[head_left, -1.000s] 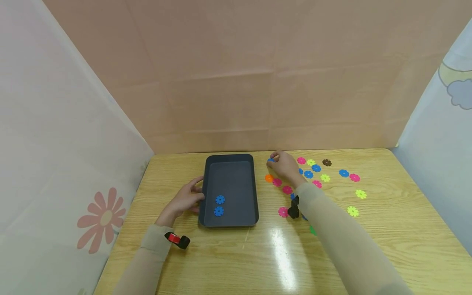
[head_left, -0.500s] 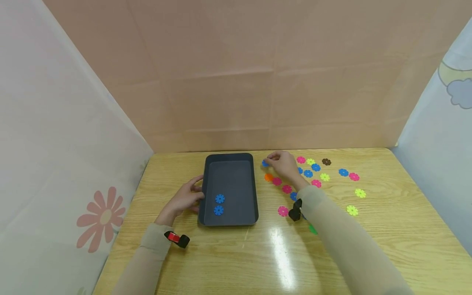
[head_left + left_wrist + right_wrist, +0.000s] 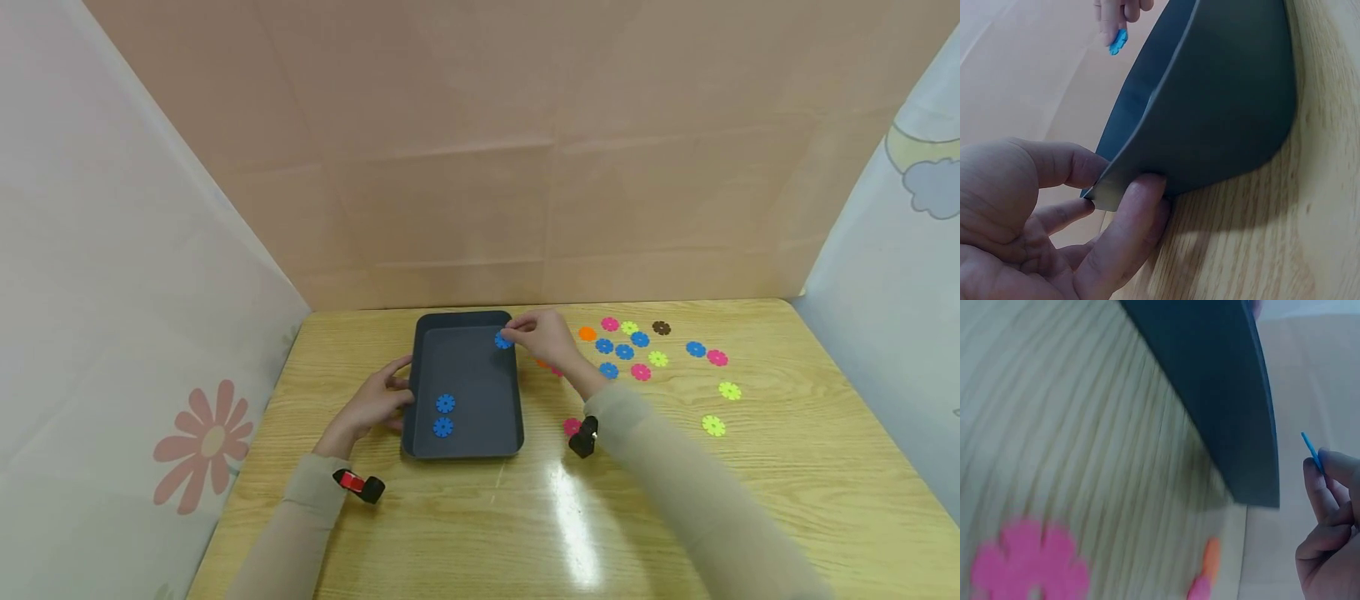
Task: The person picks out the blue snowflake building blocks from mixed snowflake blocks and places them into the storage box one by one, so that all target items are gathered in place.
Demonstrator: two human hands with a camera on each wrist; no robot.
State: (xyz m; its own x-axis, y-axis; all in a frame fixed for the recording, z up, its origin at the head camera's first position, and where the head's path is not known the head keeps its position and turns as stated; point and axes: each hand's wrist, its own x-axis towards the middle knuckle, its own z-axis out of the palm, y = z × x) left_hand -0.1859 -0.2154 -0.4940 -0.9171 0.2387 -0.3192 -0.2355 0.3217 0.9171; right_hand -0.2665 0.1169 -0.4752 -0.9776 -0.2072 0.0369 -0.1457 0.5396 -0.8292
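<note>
Disc [image 3: 503,341], blue, pinched by R hand [image 3: 543,337] over tray [image 3: 465,446]; L hand [image 3: 378,404] holds rim.

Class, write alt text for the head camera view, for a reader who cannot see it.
A right hand pinches a blue flower disc over a dark tray holding two more, while the left hand grips the tray's edge. Coloured discs lie scattered on the wooden table.
</note>
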